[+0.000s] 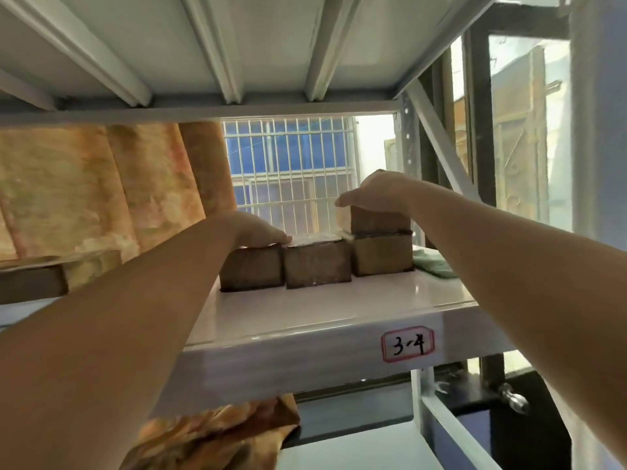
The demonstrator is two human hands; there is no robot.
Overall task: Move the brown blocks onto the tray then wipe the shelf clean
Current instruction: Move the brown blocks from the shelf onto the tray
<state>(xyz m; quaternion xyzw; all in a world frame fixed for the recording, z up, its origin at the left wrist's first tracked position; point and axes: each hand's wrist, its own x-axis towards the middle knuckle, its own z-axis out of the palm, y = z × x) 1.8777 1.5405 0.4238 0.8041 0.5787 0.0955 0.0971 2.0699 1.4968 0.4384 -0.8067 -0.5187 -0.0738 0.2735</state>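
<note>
Bare forearms (112, 334) reached up from seven and five o'clock to a glossy white metal shelf (339, 320). Folded orange curtain (101, 184) hung at nine o'clock. Four boxy, rough-faced brown blocks (317, 266) stood mid-shelf: three side by side, a stacked block (378, 220) atop the three o'clock one. Left hand (261, 230) lay palm-down on the nine o'clock block (251, 268) and right hand (376, 193) covered the stacked block. Whether either hand's fingers gripped could not be told. Crumpled green cloth (432, 264) lay just beside the stack, and a red-bordered label (408, 344) read 3-4.

The shelf (339, 310) looks like painted metal — glossy, smooth, pale. The brown blocks (317, 264) seem matt and rough-faced, film-wrapped on top; a soft green cloth (432, 264) lies beside them — crumpled.
</note>
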